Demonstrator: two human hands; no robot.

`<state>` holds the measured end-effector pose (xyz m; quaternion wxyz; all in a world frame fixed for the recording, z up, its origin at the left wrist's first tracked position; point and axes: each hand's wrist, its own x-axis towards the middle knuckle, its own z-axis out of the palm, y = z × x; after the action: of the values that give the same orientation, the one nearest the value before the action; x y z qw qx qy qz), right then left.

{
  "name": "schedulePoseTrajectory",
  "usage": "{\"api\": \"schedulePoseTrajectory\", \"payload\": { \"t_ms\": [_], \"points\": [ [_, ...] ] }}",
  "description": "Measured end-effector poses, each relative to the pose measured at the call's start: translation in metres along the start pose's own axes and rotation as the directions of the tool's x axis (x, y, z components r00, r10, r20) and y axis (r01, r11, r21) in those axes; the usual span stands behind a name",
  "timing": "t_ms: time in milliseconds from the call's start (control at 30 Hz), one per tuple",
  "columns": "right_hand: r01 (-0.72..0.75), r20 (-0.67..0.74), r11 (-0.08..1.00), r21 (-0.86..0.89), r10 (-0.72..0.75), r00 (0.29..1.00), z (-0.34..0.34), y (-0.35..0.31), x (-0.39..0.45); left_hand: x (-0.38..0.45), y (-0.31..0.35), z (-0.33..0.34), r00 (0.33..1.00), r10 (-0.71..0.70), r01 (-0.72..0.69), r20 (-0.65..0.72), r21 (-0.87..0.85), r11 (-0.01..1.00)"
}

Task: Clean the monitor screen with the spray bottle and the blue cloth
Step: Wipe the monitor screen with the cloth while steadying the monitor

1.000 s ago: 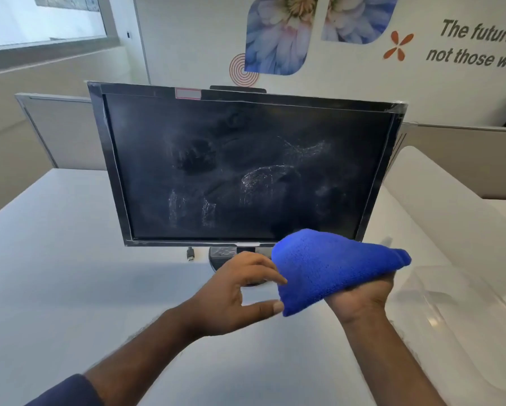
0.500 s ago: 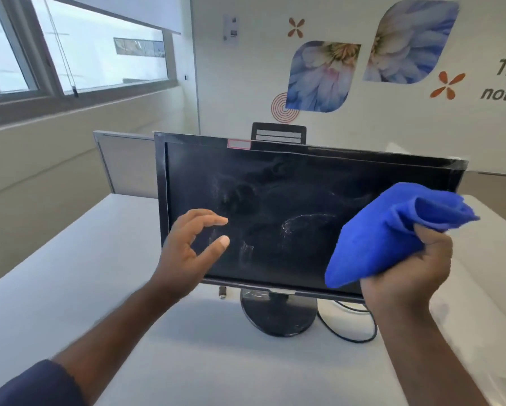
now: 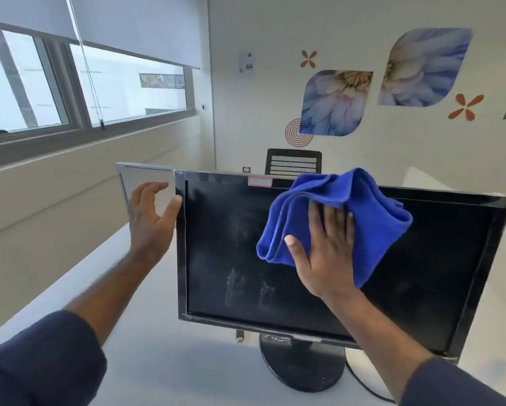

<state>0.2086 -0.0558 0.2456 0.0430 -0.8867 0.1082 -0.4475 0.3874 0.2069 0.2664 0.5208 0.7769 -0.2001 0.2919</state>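
A black monitor (image 3: 421,273) stands on a round base (image 3: 301,367) on the white desk (image 3: 164,356). Its dark screen carries whitish streaks at the lower middle. My right hand (image 3: 325,253) lies flat with straight fingers on the bunched blue cloth (image 3: 371,218), pressing it against the upper middle of the screen. My left hand (image 3: 150,218) is at the monitor's upper left edge, thumb touching the bezel, fingers loosely curved behind it and holding nothing that I can see. No spray bottle is in view.
A black cable (image 3: 363,382) runs from the base to the right. A grey partition panel (image 3: 146,183) stands behind the monitor's left corner, and a black chair back (image 3: 294,161) rises behind it. Windows line the left wall.
My right hand rose and flattened the cloth onto the screen. My left hand moved up and left to the monitor's upper left edge. The view came closer.
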Motion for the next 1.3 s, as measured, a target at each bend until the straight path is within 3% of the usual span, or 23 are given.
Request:
{"api": "schedulePoseTrajectory", "payload": {
  "t_ms": [67, 133, 233, 333, 533, 767, 1033, 1300],
  "points": [
    [0.000, 0.004, 0.983, -0.185, 0.001, 1.000, 0.009, 0.002, -0.001, 0.018, 0.002, 0.004, 0.985, -0.118, 0.140, 0.122, -0.192, 0.971],
    [-0.048, -0.042, 0.966, -0.255, 0.038, 0.998, 0.015, 0.003, -0.001, 0.033, 0.010, 0.009, 0.940, -0.209, 0.307, 0.271, -0.400, 0.864],
    [-0.075, -0.184, 0.925, -0.372, 0.005, 0.983, 0.017, 0.003, 0.008, 0.046, 0.019, 0.012, 0.866, -0.192, 0.426, 0.463, -0.480, 0.767],
    [-0.098, -0.261, 0.876, -0.472, -0.032, 0.965, 0.014, 0.011, 0.023, 0.050, 0.022, 0.019, 0.812, -0.179, 0.502, 0.555, -0.509, 0.699],
    [-0.043, -0.166, 0.859, -0.509, -0.050, 0.985, 0.019, 0.015, 0.038, 0.054, 0.016, 0.025, 0.779, -0.156, 0.557, 0.607, -0.556, 0.617],
    [0.097, -0.083, 0.857, -0.506, -0.160, 0.984, 0.053, -0.051, 0.047, 0.059, 0.013, 0.028, 0.750, -0.108, 0.589, 0.653, -0.584, 0.558],
    [0.148, -0.063, 0.866, -0.478, -0.202, 0.977, 0.085, -0.118, 0.074, 0.066, 0.007, 0.026, 0.714, -0.058, 0.576, 0.698, -0.539, 0.615],
    [0.233, 0.001, 0.857, -0.460, -0.262, 0.965, 0.093, -0.140, 0.090, 0.065, 0.004, 0.030, 0.729, -0.041, 0.583, 0.683, -0.589, 0.560]
  ]
}}
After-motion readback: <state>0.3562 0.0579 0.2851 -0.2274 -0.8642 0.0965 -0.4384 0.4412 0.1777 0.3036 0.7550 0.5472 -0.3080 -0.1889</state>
